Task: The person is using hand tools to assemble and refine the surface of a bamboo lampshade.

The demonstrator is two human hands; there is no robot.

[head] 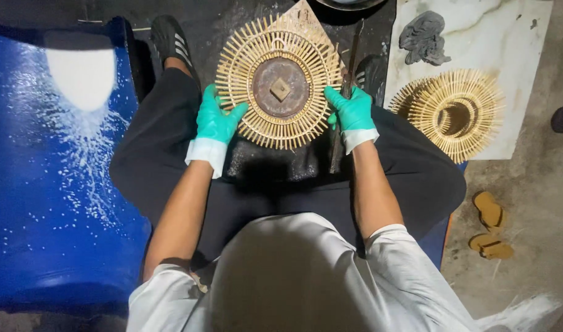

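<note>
- While seated with dark trousers spread over the lap, a person steadies a round sunburst frame of pale bamboo sticks (280,83) between both knees, its spokes fanning out from a rusty brown metal disc (281,87) with a small square wooden block at the centre.
- Left hand (215,120), in a teal rubber glove, curls closed on the frame's near-left rim, thumb over the sticks.
- Right hand (351,109), gloved the same, grips the frame's right rim, fingers wrapped round the stick ends.
- Beneath the frame lies a dark wet cloth, with black sports shoes at the far side.
- To the right, a second bamboo sunburst ring (452,112), its centre open, rests on a white marbled slab surface (527,74) beside a lump of grey putty-like material (424,38).
- A blue plastic drum spattered with white (54,184) fills the left; a pair of tan sandals (491,226) sits on the concrete floor at near right.
- Judging by the two-handed hold, the step in hand looks like seating or turning the frame on its disc former; the next move would seem to call for an even grip on both sides so the thin sticks neither splay nor snap.
</note>
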